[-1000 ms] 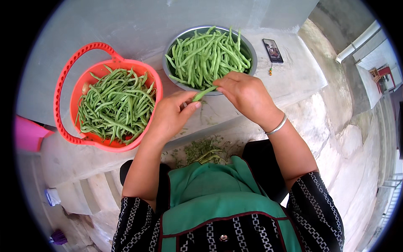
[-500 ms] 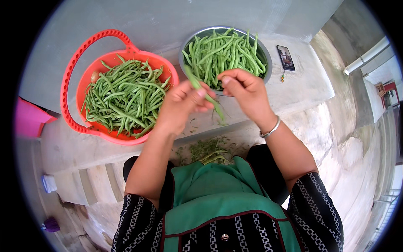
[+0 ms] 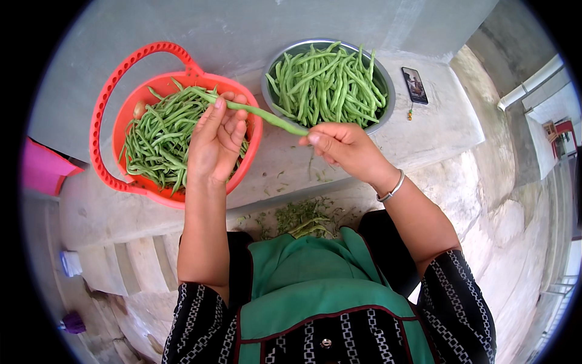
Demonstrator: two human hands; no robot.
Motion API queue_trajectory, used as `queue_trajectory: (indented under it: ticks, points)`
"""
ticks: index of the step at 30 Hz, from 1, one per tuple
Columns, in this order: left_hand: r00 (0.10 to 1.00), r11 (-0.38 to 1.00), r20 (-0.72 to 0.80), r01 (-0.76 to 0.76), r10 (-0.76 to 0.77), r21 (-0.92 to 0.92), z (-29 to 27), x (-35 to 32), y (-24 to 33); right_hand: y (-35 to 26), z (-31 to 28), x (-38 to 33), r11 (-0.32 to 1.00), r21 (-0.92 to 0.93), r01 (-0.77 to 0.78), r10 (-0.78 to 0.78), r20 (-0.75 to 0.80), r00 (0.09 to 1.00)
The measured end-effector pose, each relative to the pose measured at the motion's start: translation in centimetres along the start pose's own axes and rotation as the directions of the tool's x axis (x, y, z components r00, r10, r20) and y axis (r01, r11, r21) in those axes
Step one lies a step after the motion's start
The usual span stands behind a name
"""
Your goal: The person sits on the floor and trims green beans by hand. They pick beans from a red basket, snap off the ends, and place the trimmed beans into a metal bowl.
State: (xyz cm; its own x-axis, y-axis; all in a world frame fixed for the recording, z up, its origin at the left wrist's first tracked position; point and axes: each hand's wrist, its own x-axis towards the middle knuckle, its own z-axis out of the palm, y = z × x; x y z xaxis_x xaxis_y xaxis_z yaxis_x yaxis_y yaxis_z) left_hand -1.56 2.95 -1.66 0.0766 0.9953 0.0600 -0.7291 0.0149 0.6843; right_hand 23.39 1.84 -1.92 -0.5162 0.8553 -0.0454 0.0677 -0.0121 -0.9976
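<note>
Both hands grip one long green bean (image 3: 264, 114) between them: our left hand (image 3: 217, 145) over the orange basket (image 3: 124, 182) at ten o'clock, our right hand (image 3: 342, 145) nearer the steel bowl (image 3: 388, 103) of beans at one o'clock on the bench (image 3: 436, 130).

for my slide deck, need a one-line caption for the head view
Both hands, left hand and right hand, hold one green bean between an orange basket and a metal bowl of beans.
</note>
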Motion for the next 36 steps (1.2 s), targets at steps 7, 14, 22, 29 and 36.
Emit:
queue_trajectory:
  ticks: [7,14,22,29,36]
  points:
    - [0.997,0.323,-0.077,0.066,0.020,0.944,3.1,-2.1,0.8,-2.4,-1.9,-1.0,0.431,-0.820,0.376,-0.701,-0.042,0.712]
    - [0.778,-0.060,0.566,-0.574,0.273,0.817,6.1,-3.1,-3.3,-3.4,-0.1,-2.6,0.359,-0.836,0.415,-0.748,0.009,0.664]
    - [0.960,0.688,0.165,-0.277,0.226,0.671,6.1,-3.5,-3.9,-3.3,-0.2,-2.7,0.542,-0.742,0.394,-0.594,-0.007,0.804]
    - [0.960,0.775,0.012,-0.234,0.280,0.587,2.8,-1.1,-0.8,-0.6,-0.7,-2.6,0.594,-0.702,0.393,-0.466,0.099,0.879]
    - [0.997,0.882,-0.068,0.066,-0.039,0.467,3.8,0.2,-5.6,0.2,-0.4,-1.5,0.989,-0.094,-0.111,0.107,-0.052,0.993]
